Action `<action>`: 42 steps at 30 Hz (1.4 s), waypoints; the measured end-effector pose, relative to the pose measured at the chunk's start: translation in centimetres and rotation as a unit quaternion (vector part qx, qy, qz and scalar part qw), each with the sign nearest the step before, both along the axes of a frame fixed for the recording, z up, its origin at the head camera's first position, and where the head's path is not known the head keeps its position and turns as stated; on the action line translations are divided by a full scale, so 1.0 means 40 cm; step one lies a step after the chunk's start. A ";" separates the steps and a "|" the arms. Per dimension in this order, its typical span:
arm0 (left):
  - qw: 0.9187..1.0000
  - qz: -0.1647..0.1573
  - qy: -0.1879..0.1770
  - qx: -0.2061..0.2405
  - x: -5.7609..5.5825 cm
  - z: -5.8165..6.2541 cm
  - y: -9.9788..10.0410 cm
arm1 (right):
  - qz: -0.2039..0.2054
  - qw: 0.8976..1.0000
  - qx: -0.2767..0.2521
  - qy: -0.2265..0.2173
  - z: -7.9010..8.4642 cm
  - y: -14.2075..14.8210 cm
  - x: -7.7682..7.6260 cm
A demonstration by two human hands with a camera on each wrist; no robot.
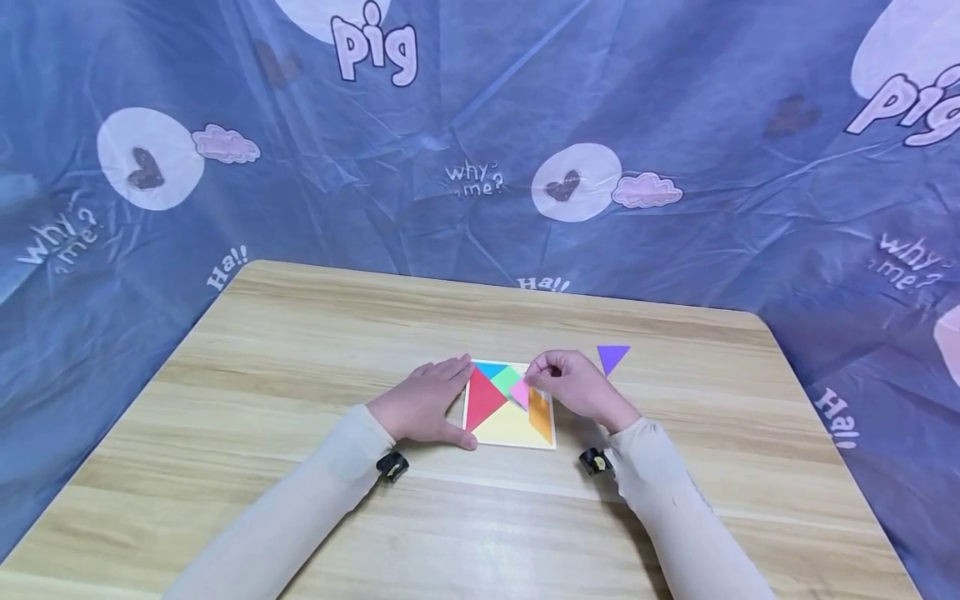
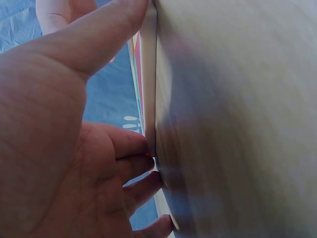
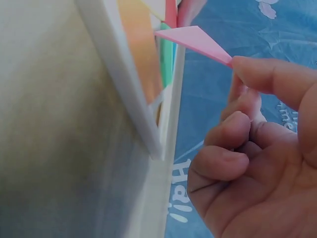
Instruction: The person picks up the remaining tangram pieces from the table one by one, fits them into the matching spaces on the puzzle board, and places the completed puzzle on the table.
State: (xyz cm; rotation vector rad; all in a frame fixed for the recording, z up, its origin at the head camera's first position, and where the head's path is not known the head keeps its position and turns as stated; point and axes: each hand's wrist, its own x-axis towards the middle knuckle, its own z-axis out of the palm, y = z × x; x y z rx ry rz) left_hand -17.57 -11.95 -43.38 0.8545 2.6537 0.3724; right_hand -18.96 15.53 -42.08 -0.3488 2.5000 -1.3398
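A square tangram tray point(image 1: 510, 446) with a pale rim lies on the table. In it show a red triangle point(image 1: 483, 400), a yellow triangle point(image 1: 513, 427), a blue triangle point(image 1: 491, 368), a green square point(image 1: 506, 379) and an orange parallelogram point(image 1: 539, 415). My right hand point(image 1: 573, 385) pinches a pink triangle point(image 3: 198, 40) by one corner between thumb and index finger, tilted over the tray's right side. Along the tray's left edge rests my left hand point(image 1: 427, 402), thumb at the near corner and fingers extended toward the far corner.
A purple triangle point(image 1: 613, 357) lies on the table beyond my right hand. The wooden table point(image 1: 375, 525) reaches back to a blue printed cloth point(image 1: 465, 233) behind it. A small black device point(image 1: 596, 461) sits at each wrist.
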 end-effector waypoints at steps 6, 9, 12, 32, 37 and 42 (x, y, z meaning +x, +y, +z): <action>1.000 0.006 -0.002 -0.003 0.007 -0.001 -0.004 | 0.018 1.000 0.009 0.003 -0.020 -0.014 0.000; 1.000 0.009 -0.002 0.002 0.011 -0.002 -0.009 | 0.020 1.000 0.015 0.007 -0.025 -0.021 -0.001; 1.000 0.008 -0.002 0.009 0.014 0.001 -0.012 | 0.018 0.999 0.028 0.013 -0.027 -0.026 -0.001; 1.000 -0.001 0.000 0.016 0.012 0.002 -0.003 | 0.076 0.975 0.171 0.117 -0.032 -0.012 0.010; 1.000 0.000 0.000 0.009 0.009 0.002 0.000 | 0.072 0.974 0.183 0.109 -0.028 -0.013 0.014; 1.000 -0.001 0.002 0.010 0.007 0.005 0.004 | 0.048 0.975 0.199 0.085 -0.026 -0.013 0.014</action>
